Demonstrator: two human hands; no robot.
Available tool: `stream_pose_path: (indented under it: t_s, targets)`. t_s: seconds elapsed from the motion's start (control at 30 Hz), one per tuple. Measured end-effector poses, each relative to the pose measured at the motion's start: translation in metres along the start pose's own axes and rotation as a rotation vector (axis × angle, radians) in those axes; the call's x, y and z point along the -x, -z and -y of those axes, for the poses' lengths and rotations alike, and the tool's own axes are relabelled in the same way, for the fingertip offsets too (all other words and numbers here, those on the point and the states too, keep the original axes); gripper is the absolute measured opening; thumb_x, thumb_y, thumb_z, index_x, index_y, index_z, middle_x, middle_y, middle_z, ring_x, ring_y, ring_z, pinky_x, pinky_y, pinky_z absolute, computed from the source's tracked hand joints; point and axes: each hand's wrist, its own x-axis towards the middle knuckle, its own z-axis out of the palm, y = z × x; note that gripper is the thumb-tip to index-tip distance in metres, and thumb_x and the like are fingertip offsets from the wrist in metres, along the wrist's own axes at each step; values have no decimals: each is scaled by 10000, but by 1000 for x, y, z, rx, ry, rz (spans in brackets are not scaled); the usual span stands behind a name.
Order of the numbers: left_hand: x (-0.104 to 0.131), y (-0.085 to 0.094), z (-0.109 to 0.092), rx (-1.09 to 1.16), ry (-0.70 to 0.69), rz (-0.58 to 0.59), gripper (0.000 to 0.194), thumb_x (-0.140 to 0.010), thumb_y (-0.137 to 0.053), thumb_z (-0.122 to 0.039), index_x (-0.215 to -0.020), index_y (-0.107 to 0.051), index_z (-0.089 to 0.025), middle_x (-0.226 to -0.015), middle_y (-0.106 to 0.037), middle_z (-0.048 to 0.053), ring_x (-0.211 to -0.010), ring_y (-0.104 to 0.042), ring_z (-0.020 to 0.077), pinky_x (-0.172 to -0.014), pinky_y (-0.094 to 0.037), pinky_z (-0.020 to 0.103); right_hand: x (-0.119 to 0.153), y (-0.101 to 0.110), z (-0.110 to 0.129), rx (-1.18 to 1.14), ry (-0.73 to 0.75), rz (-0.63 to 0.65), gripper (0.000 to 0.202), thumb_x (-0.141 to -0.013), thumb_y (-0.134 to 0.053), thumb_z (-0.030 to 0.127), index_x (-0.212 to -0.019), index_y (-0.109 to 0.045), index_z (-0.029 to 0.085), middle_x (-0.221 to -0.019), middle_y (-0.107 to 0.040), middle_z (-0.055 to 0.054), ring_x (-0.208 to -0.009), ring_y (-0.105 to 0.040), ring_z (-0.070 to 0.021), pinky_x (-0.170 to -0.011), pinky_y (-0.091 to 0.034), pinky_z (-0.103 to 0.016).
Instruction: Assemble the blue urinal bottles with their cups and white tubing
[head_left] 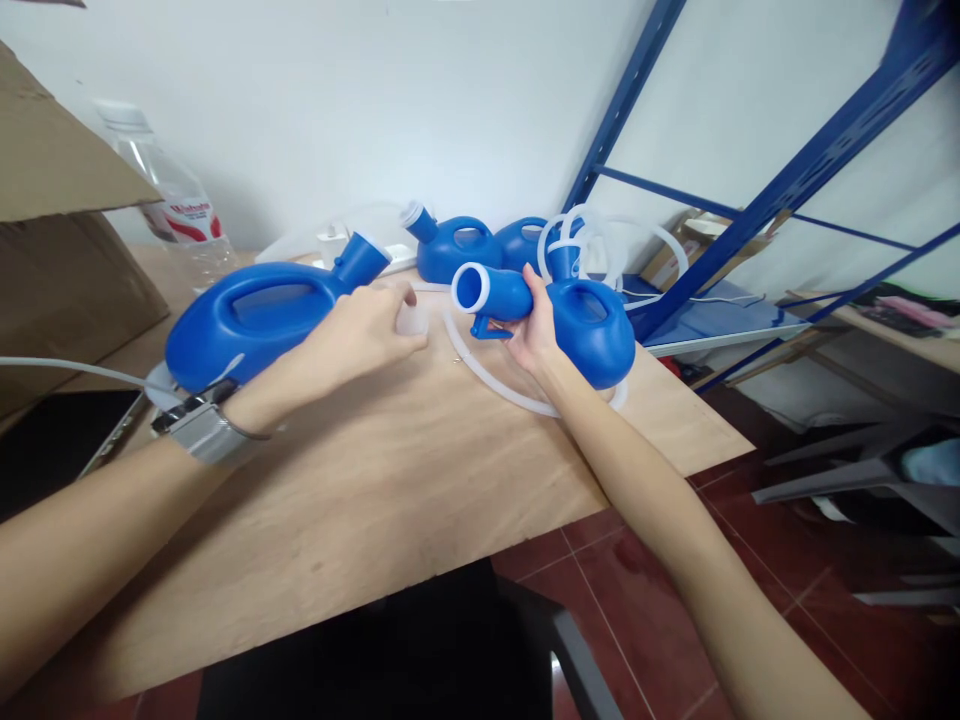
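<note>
My left hand [375,325] pinches a small translucent white piece [411,320] above the table, its back turned to the camera. Around the neck of a blue bottle part [506,295] is my right hand [536,325]; its open, white-rimmed mouth points toward the left. Just right of that hand is a blue handled jug [596,335], partly overlapped by the held neck. Another blue jug [255,315] lies left, behind my left forearm. A white tube [499,388] curves across the table below my right hand.
Two more blue jugs [457,250] [521,243] stand by the wall. Coiled clear tubing [592,245] is at the back right, near a blue metal shelf [720,325]. A plastic bottle [180,205] and cardboard box [67,290] occupy the left. A dark chair [390,650] is at the front edge.
</note>
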Motion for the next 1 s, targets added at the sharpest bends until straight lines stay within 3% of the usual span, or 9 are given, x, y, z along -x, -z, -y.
stream_pose_path:
  t_s: [0.13, 0.23, 0.4, 0.63, 0.83, 1.0]
  targets:
    - [-8, 16, 4, -6, 41, -107, 395, -853, -756, -463, -1184, -729, -248, -992, -801, 98, -890, -751, 349, -867, -603, 498, -3, 3, -2, -61, 44, -59, 554, -830, -785, 722, -1169, -630, 312, -891, -773, 12, -790, -731, -223, -633, -600, -352]
    - [-13, 23, 6, 69, 25, -169, 414, -866, -776, -486, -1210, -720, -264, -992, -802, 75, -891, -754, 312, -902, -604, 476, -3, 1, -3, -50, 25, -44, 526, -842, -776, 688, -1169, -642, 299, -904, -774, 13, -819, -739, -217, -648, -600, -339]
    - [-17, 26, 3, 226, 40, -48, 524, -841, -808, -494, -1294, -693, -258, -1191, -803, 93, -884, -774, 266, -832, -624, 410, 2, -6, -4, -64, 43, -6, 511, -840, -771, 659, -1167, -655, 284, -1048, -798, -11, -927, -767, -230, -660, -616, -328]
    - [-18, 30, -2, 323, 25, 38, 559, -806, -843, -509, -1279, -689, -255, -1183, -805, 113, -889, -794, 276, -789, -652, 416, 11, -11, -4, -70, -7, 181, 539, -854, -788, 658, -1227, -664, 290, -1123, -816, -42, -1047, -776, -281, -748, -662, -400]
    - [-17, 29, -2, 407, -1, 43, 519, -797, -848, -484, -1236, -679, -265, -1169, -808, 92, -963, -807, 289, -781, -670, 400, 11, -7, -6, -99, -79, 246, 586, -810, -829, 589, -1266, -657, 265, -1108, -825, -73, -1031, -785, -300, -696, -669, -396]
    - [-16, 30, -7, 377, -117, -33, 544, -816, -827, -496, -1293, -699, -270, -1341, -758, 89, -1058, -760, 258, -864, -664, 384, 8, -4, -5, -112, -139, 214, 513, -849, -797, 589, -1216, -661, 257, -1016, -818, -58, -937, -801, -282, -593, -650, -342]
